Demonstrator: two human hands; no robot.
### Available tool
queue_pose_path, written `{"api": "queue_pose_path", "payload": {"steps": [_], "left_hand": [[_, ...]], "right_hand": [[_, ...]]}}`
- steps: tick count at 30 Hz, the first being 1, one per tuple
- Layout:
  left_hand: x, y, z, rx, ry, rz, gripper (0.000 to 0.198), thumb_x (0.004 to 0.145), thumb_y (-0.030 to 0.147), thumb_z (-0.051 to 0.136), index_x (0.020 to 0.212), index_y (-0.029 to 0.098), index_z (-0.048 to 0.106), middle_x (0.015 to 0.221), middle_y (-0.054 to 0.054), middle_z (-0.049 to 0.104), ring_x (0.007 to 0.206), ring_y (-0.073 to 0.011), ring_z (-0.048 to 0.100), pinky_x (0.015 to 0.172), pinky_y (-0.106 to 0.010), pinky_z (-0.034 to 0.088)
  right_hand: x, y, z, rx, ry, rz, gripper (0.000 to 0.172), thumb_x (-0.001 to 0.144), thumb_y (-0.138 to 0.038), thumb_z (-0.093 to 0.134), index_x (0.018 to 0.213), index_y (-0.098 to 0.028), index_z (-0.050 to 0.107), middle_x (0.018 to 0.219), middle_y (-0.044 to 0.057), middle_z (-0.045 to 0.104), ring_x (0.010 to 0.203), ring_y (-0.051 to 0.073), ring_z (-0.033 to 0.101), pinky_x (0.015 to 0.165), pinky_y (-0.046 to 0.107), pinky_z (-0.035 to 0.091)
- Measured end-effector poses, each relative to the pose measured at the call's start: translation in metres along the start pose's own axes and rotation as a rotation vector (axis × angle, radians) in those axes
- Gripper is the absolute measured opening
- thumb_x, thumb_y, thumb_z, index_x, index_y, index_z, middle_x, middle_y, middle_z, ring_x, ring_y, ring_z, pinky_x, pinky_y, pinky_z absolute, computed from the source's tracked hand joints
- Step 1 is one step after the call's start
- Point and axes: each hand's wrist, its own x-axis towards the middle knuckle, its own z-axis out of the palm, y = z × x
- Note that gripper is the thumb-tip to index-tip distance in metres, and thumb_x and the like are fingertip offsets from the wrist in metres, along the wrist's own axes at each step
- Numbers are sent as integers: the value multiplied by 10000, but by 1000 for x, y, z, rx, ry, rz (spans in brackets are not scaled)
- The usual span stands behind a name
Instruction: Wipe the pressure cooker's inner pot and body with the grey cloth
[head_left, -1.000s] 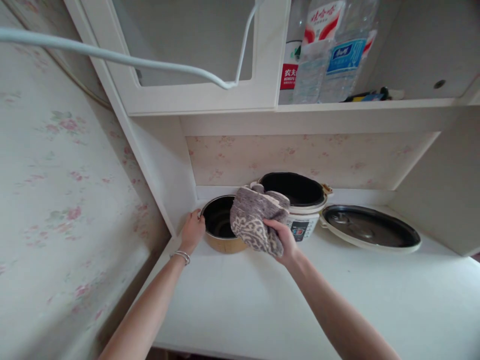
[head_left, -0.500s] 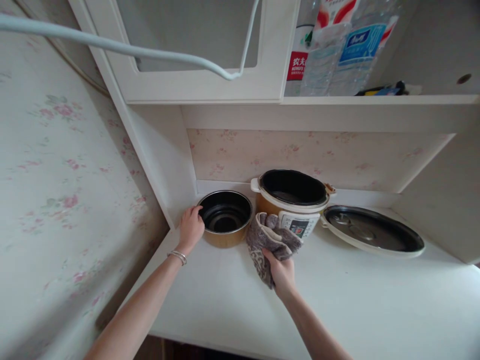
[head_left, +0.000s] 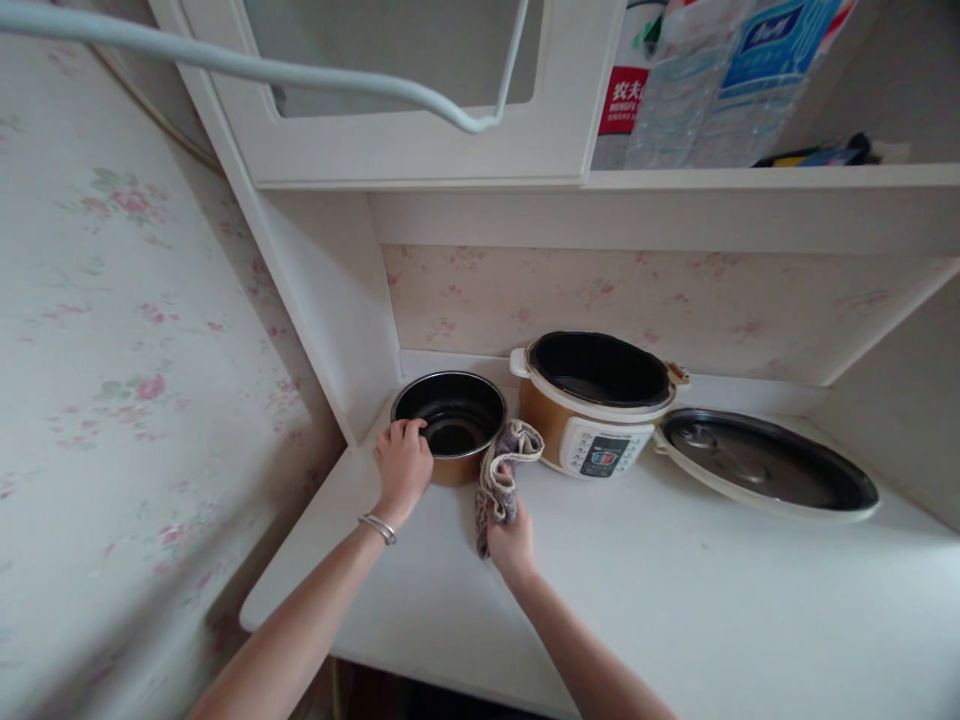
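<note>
A round inner pot (head_left: 459, 468), black inside and gold outside, stands on the white counter. My left hand (head_left: 403, 456) grips its near left rim, fingers hooked over the edge. In my right hand (head_left: 511, 540) is a bunched grey-brown patterned cloth (head_left: 498, 490), held against or close beside the pot's right outer wall. Behind and right of the cloth stands an electric cooker (head_left: 551, 430), gold and white with a control panel, its top uncovered and dark inside. The cooker's oval lid (head_left: 765, 465) lies to the right, inner side up.
Above hangs a white cabinet (head_left: 420, 150), its right shelf holding several plastic bottles (head_left: 690, 110). A pale cable (head_left: 300, 72) crosses in front at upper left. Flowered wallpaper (head_left: 135, 400) covers the left wall. The white counter (head_left: 675, 600) extends toward me.
My right hand has carried the cloth left, from in front of the cooker to the pot's right side, uncovering the control panel. My left hand has shifted slightly right along the near rim.
</note>
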Motion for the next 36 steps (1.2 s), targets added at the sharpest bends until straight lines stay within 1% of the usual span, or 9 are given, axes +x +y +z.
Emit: {"api": "queue_pose_path", "payload": {"steps": [3,8,13,17,21,24,27,31,36], "left_hand": [[-6,2,-4,-1,-13,26,275,924,256,403,1079,204,624,1113,-116,597,1014,-295,498,881,-447,378],[-9,-15,-16,-60,-111,303,366,979,303,293,1010,191,641,976,-79,655,944,-222,540,904,-385,368],[-10,-24,-18,-78,-128,398,317,957,347,389,1003,235,682,1004,-64,663,953,-214,548,900,-383,370],[-19,-12,-13,-91,-66,385,291,947,334,416,1010,245,685,953,-68,655,974,-226,541,945,-397,379],[-32,9,-2,-148,-34,393,281,955,312,408,1013,240,673,891,-45,652,925,-191,581,1098,-454,278],[-42,22,8,-253,12,382,287,962,286,399,1142,229,615,1027,-50,669,1003,-182,604,1141,-490,231],[-47,26,10,-379,2,434,338,966,249,387,1277,218,516,1219,-64,621,1149,-178,565,1144,-476,270],[-32,11,-2,-463,-88,542,345,964,254,393,1287,225,510,1314,-59,558,1232,-163,508,1116,-397,357],[10,-34,-16,-344,-101,534,342,958,334,402,1225,209,575,1297,-63,569,1266,-193,473,1127,-435,330]], "right_hand": [[2,1,-3,-10,66,-64,565,800,-284,484,1356,-197,441,1375,50,505,1346,190,372,1135,381,264],[23,-2,-17,-40,108,-23,484,801,-375,580,1260,-225,541,1323,49,557,1284,213,454,1095,398,332],[26,-1,-19,-62,105,-15,478,803,-382,594,1254,-230,550,1299,52,578,1263,222,481,1077,409,357],[18,-2,-12,-37,106,-64,571,826,-341,547,1373,-225,434,1383,49,503,1303,206,436,1089,385,341],[14,-1,-8,-37,101,-79,616,842,-334,507,1425,-189,366,1399,79,483,1311,213,422,1092,390,328],[15,4,-7,-32,116,-95,644,848,-339,497,1447,-168,332,1411,94,466,1316,222,413,1092,404,322],[19,9,-8,-24,153,-136,654,843,-348,510,1445,-151,344,1409,106,467,1321,242,405,1094,427,312],[24,12,-11,-9,148,-147,647,837,-337,524,1439,-162,363,1428,99,442,1323,250,401,1098,442,301],[24,12,-13,-1,133,-107,666,834,-319,529,1459,-203,328,1397,80,485,1311,246,420,1087,440,322]]}}
